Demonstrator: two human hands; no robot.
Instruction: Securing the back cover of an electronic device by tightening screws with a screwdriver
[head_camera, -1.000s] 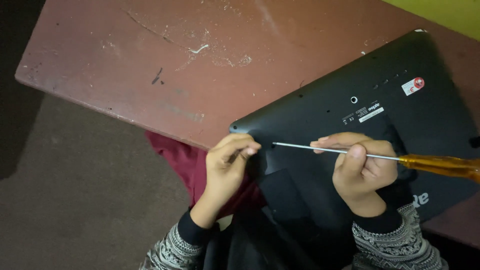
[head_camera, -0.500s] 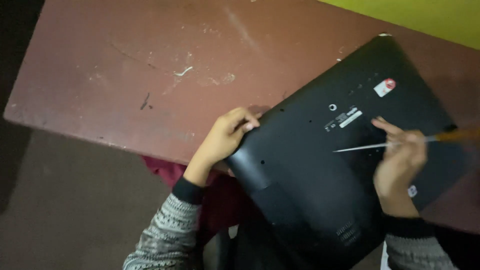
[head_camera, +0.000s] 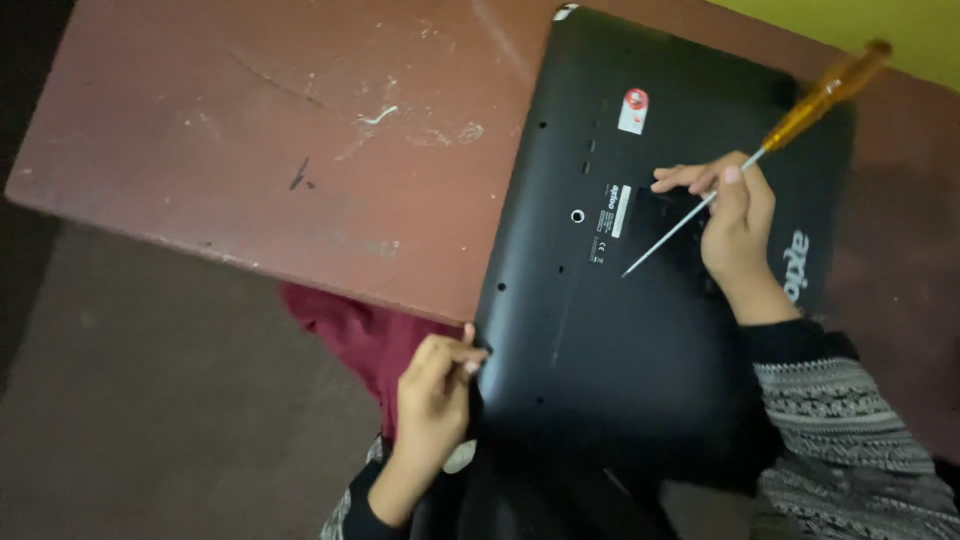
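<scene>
Screwdriver (head_camera: 770, 135) in right hand (head_camera: 735, 215), one black monitor (head_camera: 660, 330), left hand (head_camera: 435, 395) gripping its edge

Both arms wear a knitted sweater in grey and black with fine banded patterns. The right sleeve (head_camera: 850, 440) ends in a plain black cuff (head_camera: 790, 340) at the wrist. The left sleeve (head_camera: 345, 510) shows the same dark cuff. Both hands are bare.

Looks like a plain room at home or a small repair corner: a worn, scratched reddish-brown table (head_camera: 250, 150), a bare grey floor (head_camera: 150, 420) beneath, and a yellow-green wall (head_camera: 900, 30) past the table's far edge.
</scene>
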